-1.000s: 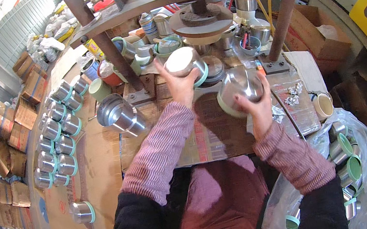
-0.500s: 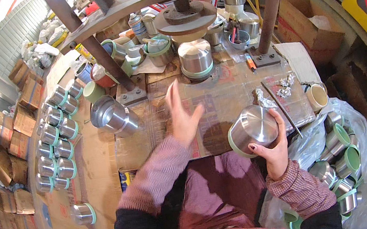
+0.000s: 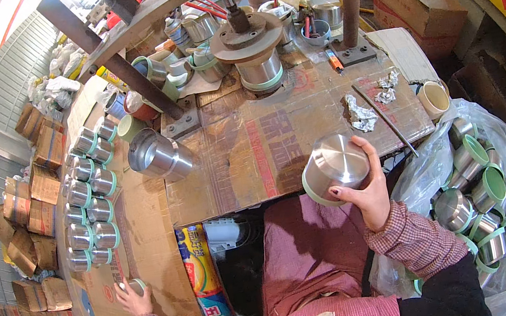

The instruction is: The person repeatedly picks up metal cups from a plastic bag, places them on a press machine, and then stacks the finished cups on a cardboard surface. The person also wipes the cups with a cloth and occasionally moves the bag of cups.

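My right hand [image 3: 367,188] grips a brushed-steel cup [image 3: 333,161] with a pale green rim, held tilted above the table's front edge, its flat round base facing up. Far to the left, the fingers of my left hand [image 3: 135,300] are wrapped round a single small steel cup [image 3: 135,286] standing on the cardboard; the hand covers most of it. At the back of the table another steel cup [image 3: 261,72] with a green rim stands under the round plate [image 3: 245,39] of a press, which meets its top.
Rows of steel cups [image 3: 99,214] stand on the left cardboard. A larger steel vessel [image 3: 161,155] lies tilted beside the press post. A thin rod [image 3: 385,120] and crumpled foil [image 3: 361,113] lie at right. A plastic bag [image 3: 429,160] holds several green-rimmed cups.
My left hand has moved from mid-table down to the lone cup at left and closed round it. The press plate has come down onto the cup beneath. My right hand still holds its cup.
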